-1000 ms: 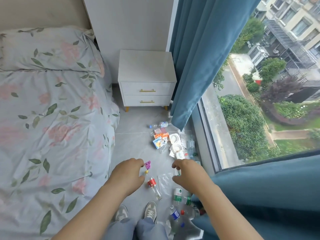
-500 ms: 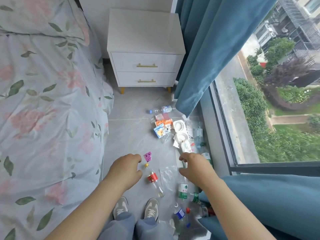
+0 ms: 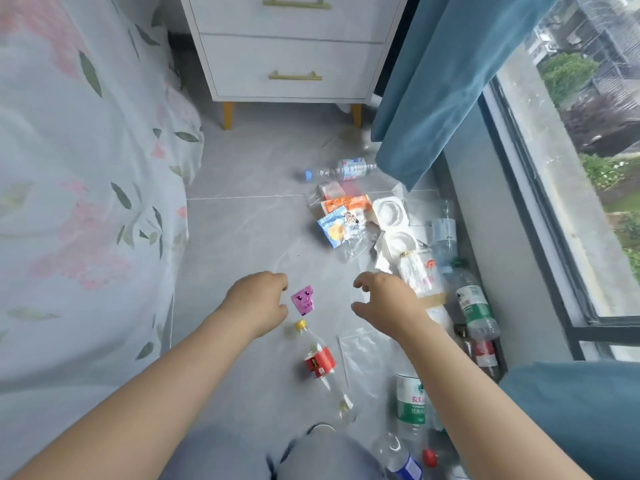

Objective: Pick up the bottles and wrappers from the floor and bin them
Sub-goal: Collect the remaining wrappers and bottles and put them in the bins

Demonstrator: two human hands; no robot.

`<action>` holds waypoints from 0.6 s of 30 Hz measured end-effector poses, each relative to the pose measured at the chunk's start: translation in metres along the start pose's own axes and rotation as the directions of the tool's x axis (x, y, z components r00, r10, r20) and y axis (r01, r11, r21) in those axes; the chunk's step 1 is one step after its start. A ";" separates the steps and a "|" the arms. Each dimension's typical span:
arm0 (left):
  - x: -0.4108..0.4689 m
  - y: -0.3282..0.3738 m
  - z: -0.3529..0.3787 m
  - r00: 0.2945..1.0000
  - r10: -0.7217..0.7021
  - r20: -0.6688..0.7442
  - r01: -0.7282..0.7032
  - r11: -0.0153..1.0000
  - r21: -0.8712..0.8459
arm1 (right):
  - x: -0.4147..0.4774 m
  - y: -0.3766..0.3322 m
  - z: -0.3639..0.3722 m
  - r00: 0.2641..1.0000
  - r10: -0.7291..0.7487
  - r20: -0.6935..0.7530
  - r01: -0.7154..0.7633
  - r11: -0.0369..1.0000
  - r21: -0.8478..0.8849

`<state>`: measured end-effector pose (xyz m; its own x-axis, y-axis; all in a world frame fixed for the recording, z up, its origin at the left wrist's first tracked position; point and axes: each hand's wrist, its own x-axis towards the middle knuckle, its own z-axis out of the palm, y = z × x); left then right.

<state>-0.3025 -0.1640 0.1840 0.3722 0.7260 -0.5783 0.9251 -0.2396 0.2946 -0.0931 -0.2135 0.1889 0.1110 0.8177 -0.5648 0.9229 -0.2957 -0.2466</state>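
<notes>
Two empty hands hover, fingers (image 3: 277, 282) loosely curled ready to grab: your left hand (image 3: 258, 301) beside the purple wrapper (image 3: 303, 299), right hand (image 3: 384, 299) near bottles (image 3: 474, 299).

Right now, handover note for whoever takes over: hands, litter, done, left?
Left hand and right hand: both empty, fingers loosely curled, above the floor.
Pink wrapper lies between them; red-label bottle just nearer the camera. Snack wrappers further ahead; green-label bottle by the window wall.
Done: nothing in hand. Left: all of it; no bin in view.
</notes>
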 end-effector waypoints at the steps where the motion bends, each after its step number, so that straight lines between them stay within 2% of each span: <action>1: 0.015 -0.005 0.016 1.000 0.006 -0.002 -0.006 1.000 -0.007 | 0.013 0.007 0.016 1.000 0.000 -0.011 0.000 1.000 -0.006; 7: 0.090 -0.029 0.087 0.995 0.094 0.029 -0.094 0.996 -0.010 | 0.074 0.044 0.097 0.997 -0.003 -0.074 0.001 1.000 -0.024; 10: 0.115 -0.043 0.106 0.990 0.141 0.015 -0.142 0.987 0.078 | 0.087 0.052 0.131 0.993 -0.013 -0.118 0.011 1.000 -0.014; 18: 0.105 -0.068 0.155 0.979 0.201 0.042 -0.204 0.973 0.106 | 0.065 0.054 0.193 0.983 -0.056 -0.173 0.062 0.998 0.031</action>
<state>-0.3147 -0.1714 -0.0142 0.5533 0.6353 -0.5388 0.8322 -0.4496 0.3244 -0.1068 -0.2719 -0.0132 0.1212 0.9061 -0.4053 0.9163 -0.2591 -0.3053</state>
